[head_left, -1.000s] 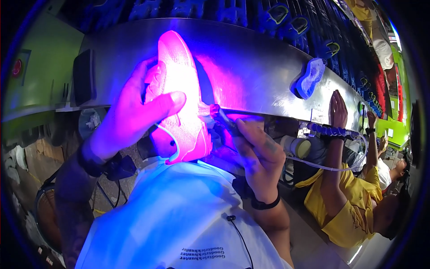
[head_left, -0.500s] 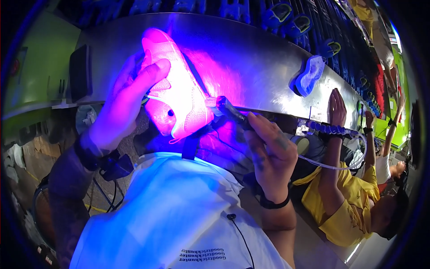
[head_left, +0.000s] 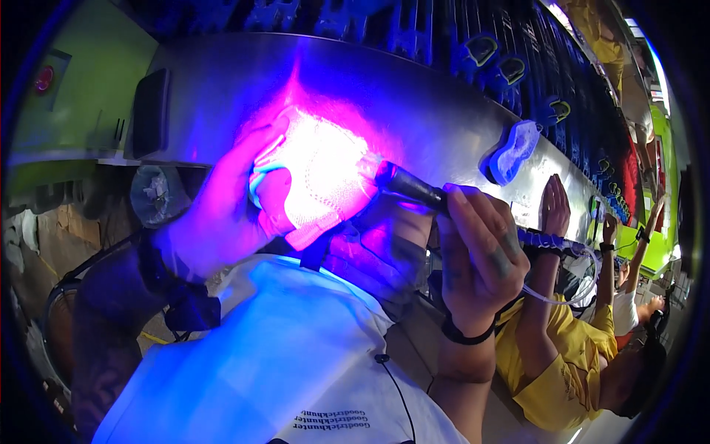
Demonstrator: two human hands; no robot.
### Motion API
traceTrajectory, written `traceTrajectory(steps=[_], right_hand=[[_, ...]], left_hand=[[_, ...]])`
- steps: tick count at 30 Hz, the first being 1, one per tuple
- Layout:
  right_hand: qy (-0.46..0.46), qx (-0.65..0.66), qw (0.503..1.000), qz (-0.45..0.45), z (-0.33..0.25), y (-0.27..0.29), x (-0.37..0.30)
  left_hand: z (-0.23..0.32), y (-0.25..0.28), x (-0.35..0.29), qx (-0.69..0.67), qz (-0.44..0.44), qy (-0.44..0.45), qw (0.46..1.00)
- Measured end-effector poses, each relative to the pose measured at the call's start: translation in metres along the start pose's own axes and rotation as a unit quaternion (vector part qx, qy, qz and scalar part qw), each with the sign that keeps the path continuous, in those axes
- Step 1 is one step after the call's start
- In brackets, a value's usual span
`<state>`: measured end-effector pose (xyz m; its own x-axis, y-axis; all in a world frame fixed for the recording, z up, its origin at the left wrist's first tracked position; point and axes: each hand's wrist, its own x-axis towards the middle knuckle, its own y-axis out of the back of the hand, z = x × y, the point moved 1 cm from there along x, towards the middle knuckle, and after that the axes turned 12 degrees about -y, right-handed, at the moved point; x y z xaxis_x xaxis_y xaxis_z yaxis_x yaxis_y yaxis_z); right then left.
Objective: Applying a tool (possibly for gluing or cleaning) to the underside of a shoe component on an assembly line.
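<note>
Metal table (head_left: 436,118) shines violet beside green panelling (head_left: 85,92); left grip (head_left: 225,200) clasps shoe (head_left: 322,174), right grip (head_left: 484,255) brush (head_left: 414,188).

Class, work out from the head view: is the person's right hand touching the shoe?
Apart. The head view shows a plain gap between the right hand and the shoe, with the dark-handled tool extending across it.

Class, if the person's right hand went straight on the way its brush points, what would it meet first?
Probably the shoe: the black-handled brush in the right hand points at its side. Glare hides whether the tip already touches.
</note>
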<state>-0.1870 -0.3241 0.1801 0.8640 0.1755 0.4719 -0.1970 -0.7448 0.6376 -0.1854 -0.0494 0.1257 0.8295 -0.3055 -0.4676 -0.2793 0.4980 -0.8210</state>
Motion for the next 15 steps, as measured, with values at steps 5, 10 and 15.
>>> traceTrajectory(steps=[5, 10, 15], right_hand=[[0.031, 0.017, 0.999, 0.0, 0.008, 0.005, 0.009], [0.047, 0.026, 0.998, -0.014, 0.015, 0.009, 0.008], [0.027, 0.071, 0.996, -0.039, 0.02, 0.008, 0.002]], left_hand=[[-0.013, -0.008, -0.011, -0.185, -0.04, 0.078, 0.979], [-0.035, -0.013, -0.017, -0.136, 0.013, 0.089, 0.987], [-0.04, -0.009, -0.024, -0.156, 0.044, 0.157, 0.974]])
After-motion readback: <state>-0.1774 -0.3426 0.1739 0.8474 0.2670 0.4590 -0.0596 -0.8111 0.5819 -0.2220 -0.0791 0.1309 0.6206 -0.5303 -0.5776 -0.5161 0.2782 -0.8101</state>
